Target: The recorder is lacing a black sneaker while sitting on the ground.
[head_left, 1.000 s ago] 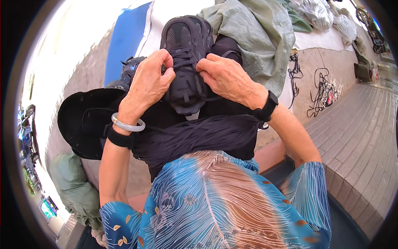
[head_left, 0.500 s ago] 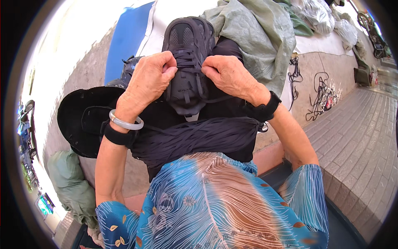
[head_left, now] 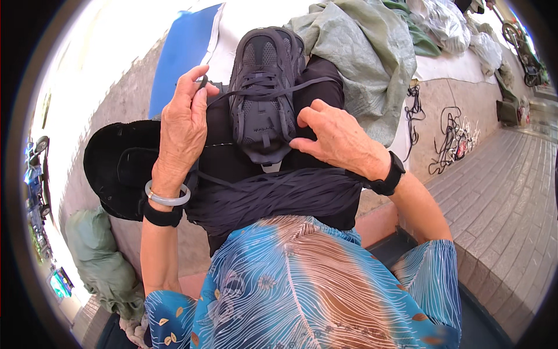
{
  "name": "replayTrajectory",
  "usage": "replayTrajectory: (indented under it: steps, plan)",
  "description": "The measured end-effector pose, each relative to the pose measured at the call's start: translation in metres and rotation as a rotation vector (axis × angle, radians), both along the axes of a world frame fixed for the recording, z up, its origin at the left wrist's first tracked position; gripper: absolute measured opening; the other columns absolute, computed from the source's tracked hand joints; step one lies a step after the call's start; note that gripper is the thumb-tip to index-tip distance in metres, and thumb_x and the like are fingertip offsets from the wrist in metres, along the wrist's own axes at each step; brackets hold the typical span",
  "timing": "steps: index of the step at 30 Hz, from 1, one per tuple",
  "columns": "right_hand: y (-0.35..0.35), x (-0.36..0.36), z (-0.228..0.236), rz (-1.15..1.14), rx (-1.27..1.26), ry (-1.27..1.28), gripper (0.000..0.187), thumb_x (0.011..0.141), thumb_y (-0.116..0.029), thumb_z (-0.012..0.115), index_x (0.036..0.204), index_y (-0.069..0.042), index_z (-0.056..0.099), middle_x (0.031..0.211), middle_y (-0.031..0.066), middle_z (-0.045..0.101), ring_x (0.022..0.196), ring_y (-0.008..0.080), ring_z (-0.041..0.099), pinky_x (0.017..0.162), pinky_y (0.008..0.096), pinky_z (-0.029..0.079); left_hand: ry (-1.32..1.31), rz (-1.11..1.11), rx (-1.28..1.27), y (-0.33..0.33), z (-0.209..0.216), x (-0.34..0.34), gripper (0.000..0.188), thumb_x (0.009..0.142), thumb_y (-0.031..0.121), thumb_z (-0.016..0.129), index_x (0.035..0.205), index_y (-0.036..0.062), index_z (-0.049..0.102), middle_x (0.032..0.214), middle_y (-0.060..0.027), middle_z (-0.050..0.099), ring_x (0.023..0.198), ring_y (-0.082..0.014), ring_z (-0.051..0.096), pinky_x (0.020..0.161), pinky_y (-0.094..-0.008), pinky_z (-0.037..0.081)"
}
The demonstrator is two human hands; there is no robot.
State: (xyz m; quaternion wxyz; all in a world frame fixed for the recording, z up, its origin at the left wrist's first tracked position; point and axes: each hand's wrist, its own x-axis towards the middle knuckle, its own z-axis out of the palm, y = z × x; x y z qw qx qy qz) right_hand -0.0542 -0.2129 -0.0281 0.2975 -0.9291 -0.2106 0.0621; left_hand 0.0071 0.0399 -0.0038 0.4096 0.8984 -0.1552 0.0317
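A dark grey sneaker (head_left: 260, 125) rests on my lap with its toe pointing away. Its dark lace (head_left: 317, 83) crosses the upper, one part draping right over my black-clad leg, another running left. My left hand (head_left: 183, 119) is raised beside the shoe's left side, thumb and forefinger pinching a dark shoelace end. To the right of the heel is my right hand (head_left: 337, 136); thumb and forefinger are spread with nothing visible between them, the thumb close to the shoe's collar. A thick bundle of dark shoelaces (head_left: 273, 196) lies across my lap nearer my body.
A black rounded pad (head_left: 119, 168) sits by my left wrist. Greyish-green sacking (head_left: 354, 58) lies beyond my right leg, and a blue sheet (head_left: 183, 55) is at the far left. Loose cords (head_left: 456, 136) are on the ground at right, near brick paving (head_left: 494, 198).
My hands have moved apart from the shoe's laced middle. The left went leftward with the lace end; the right dropped toward the heel and its fingers spread. The lace now stretches out sideways.
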Motion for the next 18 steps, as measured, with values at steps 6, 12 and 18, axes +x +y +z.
replayTrajectory:
  steps: [6, 12, 18]
  plan:
    - [0.012, -0.013, -0.013, 0.085, -0.241, 0.024, 0.022, 0.077, -0.015, 0.070, 0.087, -0.001, 0.056, 0.087, 0.0142, 0.052, 0.078, 0.0344, 0.059, 0.066, 0.0419, 0.048, 0.264, -0.031, 0.013, -0.002, -0.008, -0.012, 0.019, 0.095, 0.016, 0.054, 0.106, 0.0015, 0.060, 0.080, -0.0047, 0.067, 0.074, -0.0084, 0.057, 0.071, -0.0241, 0.046]
    - [-0.016, 0.001, 0.000, -0.061, -0.134, -0.082, 0.008, 0.078, -0.010, 0.062, 0.079, -0.003, 0.058, 0.080, 0.0138, 0.056, 0.074, 0.0340, 0.061, 0.066, 0.0438, 0.050, 0.283, -0.034, 0.234, 0.006, -0.014, -0.006, 0.018, 0.092, 0.016, 0.057, 0.096, -0.0012, 0.061, 0.067, -0.0061, 0.058, 0.064, -0.0096, 0.053, 0.062, -0.0265, 0.045]
    - [-0.019, -0.002, 0.003, -0.121, -0.194, -0.054, 0.017, 0.077, -0.008, 0.066, 0.091, -0.003, 0.056, 0.091, 0.0150, 0.053, 0.075, 0.0350, 0.061, 0.068, 0.0439, 0.050, 0.288, 0.034, 0.119, 0.008, -0.023, 0.004, 0.021, 0.091, 0.018, 0.058, 0.094, -0.0027, 0.061, 0.068, -0.0047, 0.056, 0.062, -0.0111, 0.050, 0.061, -0.0285, 0.045]
